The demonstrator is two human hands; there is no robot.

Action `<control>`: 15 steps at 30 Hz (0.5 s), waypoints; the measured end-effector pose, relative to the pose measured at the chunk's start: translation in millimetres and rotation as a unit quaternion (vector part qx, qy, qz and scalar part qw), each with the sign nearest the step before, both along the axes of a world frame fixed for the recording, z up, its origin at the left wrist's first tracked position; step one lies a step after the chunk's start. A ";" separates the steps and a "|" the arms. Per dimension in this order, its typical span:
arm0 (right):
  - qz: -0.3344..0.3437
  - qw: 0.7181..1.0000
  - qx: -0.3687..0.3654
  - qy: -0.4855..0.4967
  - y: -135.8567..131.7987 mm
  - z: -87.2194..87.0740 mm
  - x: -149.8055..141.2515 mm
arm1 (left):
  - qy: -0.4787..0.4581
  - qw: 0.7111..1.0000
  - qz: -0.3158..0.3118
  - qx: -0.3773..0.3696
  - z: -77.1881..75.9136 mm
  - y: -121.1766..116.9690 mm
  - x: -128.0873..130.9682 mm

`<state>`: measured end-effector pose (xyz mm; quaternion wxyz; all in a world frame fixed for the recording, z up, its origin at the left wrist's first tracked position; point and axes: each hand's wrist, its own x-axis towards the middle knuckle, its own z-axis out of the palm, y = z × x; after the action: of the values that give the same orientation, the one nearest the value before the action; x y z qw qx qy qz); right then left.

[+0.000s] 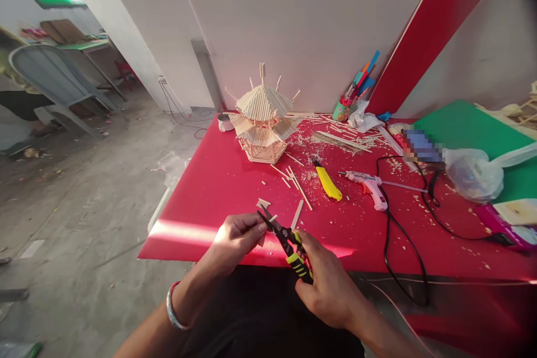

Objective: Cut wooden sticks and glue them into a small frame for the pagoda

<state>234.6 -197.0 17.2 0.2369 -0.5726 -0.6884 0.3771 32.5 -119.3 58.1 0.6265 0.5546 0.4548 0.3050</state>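
I have the left hand (230,241) in front of the pagoda (265,103), by the near edge of the counter (197,190), its fingers pinched closed on a short stick (273,218). The right hand (326,281), in front of the pagoda and off to its right, has its fingers wrapped around the pliers (300,268), whose blades cross the stick right beside the left fingertips; I cannot tell whether they bite. That closeness worries me most: a squeeze at a bad angle could nip a fingertip, and a loose pinch could let the stick twist or a cut piece fly off. Right of the pagoda, the cord (388,235) hangs over the near edge; if the right arm swings wide, it could snag and drag the glue gun (373,187).
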 end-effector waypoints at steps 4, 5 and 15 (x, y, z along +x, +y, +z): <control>-0.006 1.000 -0.011 -0.011 -0.7 -3.2 1.0 | -0.036 0.999 0.012 -0.039 -1.6 0.4 0.4; -0.002 1.000 -0.012 -0.014 -1.3 -4.2 2.5 | -0.055 0.997 -0.001 -0.061 -2.1 0.9 -0.9; 0.035 0.999 -0.003 -0.030 -1.1 -2.5 12.6 | -0.175 0.944 -0.093 -0.265 -3.0 5.3 -12.2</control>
<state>247.3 -198.1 14.7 0.2013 -0.5600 -0.7136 0.3696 20.3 -114.0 55.2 0.8459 0.3467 0.3489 0.2061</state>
